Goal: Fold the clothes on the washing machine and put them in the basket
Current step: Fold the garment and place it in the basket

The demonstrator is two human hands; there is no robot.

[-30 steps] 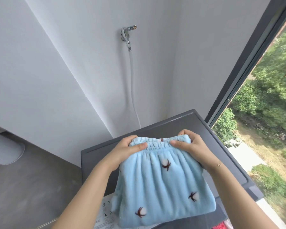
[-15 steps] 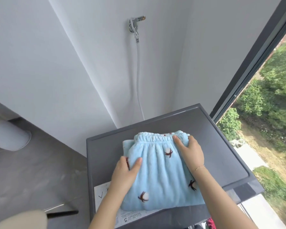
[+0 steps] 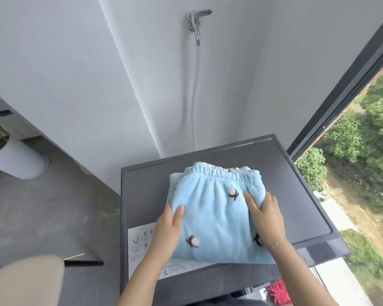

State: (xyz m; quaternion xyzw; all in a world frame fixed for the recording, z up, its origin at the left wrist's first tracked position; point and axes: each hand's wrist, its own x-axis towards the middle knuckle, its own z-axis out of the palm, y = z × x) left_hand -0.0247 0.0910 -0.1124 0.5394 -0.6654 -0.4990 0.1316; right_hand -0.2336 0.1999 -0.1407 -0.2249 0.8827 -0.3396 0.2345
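At the far left a white ribbed cylindrical planter [image 3: 20, 160] stands on the grey floor. My left hand [image 3: 167, 230] grips the left edge of the folded pale-blue fleece garment [image 3: 210, 215], thumb on top and fingers tucked beneath. The plush bundle, dotted with white-and-brown cotton-boll motifs, lies flat on the matte dark-grey top of the washing machine [image 3: 142, 195], partly covering a white instruction sticker [image 3: 139, 241]. Its gathered elastic waistband points away from me toward the white wall, the long axis running from me to the wall. My right hand [image 3: 264, 215], with a thin gold bracelet [image 3: 279, 241], grips the right edge likewise.
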